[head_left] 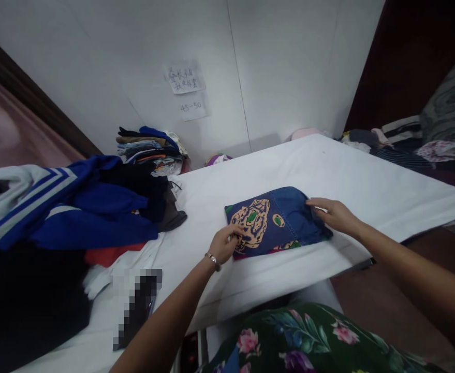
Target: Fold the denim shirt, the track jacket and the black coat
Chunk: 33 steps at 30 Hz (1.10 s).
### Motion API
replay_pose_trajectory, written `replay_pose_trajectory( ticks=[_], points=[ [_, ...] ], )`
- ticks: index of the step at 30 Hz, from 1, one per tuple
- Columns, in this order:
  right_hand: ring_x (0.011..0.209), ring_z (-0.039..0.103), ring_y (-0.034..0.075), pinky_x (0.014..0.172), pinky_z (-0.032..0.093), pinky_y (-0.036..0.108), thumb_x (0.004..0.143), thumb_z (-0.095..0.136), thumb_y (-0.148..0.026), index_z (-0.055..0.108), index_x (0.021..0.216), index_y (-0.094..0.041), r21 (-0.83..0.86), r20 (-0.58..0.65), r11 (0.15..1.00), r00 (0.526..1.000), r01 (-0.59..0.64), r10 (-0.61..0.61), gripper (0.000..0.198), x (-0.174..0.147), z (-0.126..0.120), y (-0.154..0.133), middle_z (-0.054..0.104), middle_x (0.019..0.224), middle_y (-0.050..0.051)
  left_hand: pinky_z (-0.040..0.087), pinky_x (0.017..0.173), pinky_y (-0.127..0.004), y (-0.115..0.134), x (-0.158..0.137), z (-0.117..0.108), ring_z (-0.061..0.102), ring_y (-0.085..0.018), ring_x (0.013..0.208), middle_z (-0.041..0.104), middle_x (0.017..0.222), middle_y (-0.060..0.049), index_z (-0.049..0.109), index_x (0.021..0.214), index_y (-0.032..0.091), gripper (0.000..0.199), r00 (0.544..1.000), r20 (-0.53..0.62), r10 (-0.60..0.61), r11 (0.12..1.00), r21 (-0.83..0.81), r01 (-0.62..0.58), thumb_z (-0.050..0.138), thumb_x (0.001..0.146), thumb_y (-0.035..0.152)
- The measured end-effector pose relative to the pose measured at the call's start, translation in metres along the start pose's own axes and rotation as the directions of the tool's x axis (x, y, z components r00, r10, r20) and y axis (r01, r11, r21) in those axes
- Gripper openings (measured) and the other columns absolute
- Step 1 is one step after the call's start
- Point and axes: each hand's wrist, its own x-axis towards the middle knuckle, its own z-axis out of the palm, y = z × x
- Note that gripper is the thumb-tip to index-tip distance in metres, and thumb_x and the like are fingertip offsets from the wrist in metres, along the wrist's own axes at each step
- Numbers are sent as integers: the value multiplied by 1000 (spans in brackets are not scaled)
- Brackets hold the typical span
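Observation:
A folded garment (274, 221) lies on the white-covered table (305, 160) before me. Most of it is dark blue with a tan and green print, and its right part looks like blue denim with a stitched seam. My left hand (224, 243), with a bracelet at the wrist, is at the garment's near left edge, its fingers bent and closed on the cloth. At the right edge my right hand (335, 214) pinches the denim between thumb and fingers. Some fingertips of both hands are hidden by the cloth or the hand itself.
To the left is a heap of clothes with a blue jacket (95, 207). Behind it rises a stack of folded clothes (149, 147). A partly pixelated dark object (140, 305) lies at the lower left. More clothes (401, 137) are at the far right; paper notes (186, 77) hang on the wall.

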Motion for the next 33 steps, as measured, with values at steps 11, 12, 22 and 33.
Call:
replay_pose_trajectory(
  ticks=[11, 12, 22, 33],
  points=[
    [139, 23, 30, 111, 16, 55, 84, 52, -53, 35, 144, -25, -234, 335, 905, 903, 357, -269, 69, -24, 101, -84, 30, 150, 11, 5, 115, -51, 8, 21, 73, 16, -28, 142, 27, 152, -11, 36, 142, 20, 60, 1000, 6, 16, 859, 512, -17, 46, 87, 41],
    [138, 24, 30, 111, 18, 54, 85, 51, -54, 35, 144, -25, -247, 316, 902, 910, 353, -269, 68, -31, 99, -76, 30, 150, 11, 6, 115, -50, 6, 19, 73, 16, -28, 142, 27, 152, -10, 35, 143, 20, 61, 1000, 14, 27, 857, 515, -30, 46, 87, 42],
    [109, 59, 26, 96, 45, 41, 91, 39, -43, 71, 102, -27, -69, 209, 988, 970, 137, -120, 37, -31, 46, -66, 66, 115, 4, 18, 114, -42, -6, 22, 46, 30, -23, 137, 40, 146, -7, 50, 132, 23, 47, 980, -162, -115, 951, 269, 156, 44, 89, 41],
    [118, 49, 36, 96, 40, 51, 88, 39, -56, 38, 139, -17, -279, -51, 880, 921, -384, 386, 65, 57, 61, -6, 46, 134, 19, 49, 73, -27, -48, 75, 25, 67, -22, 86, 73, 91, -11, 69, 95, 13, 42, 710, -151, -688, 725, -175, 666, 50, 84, 49]
  ],
)
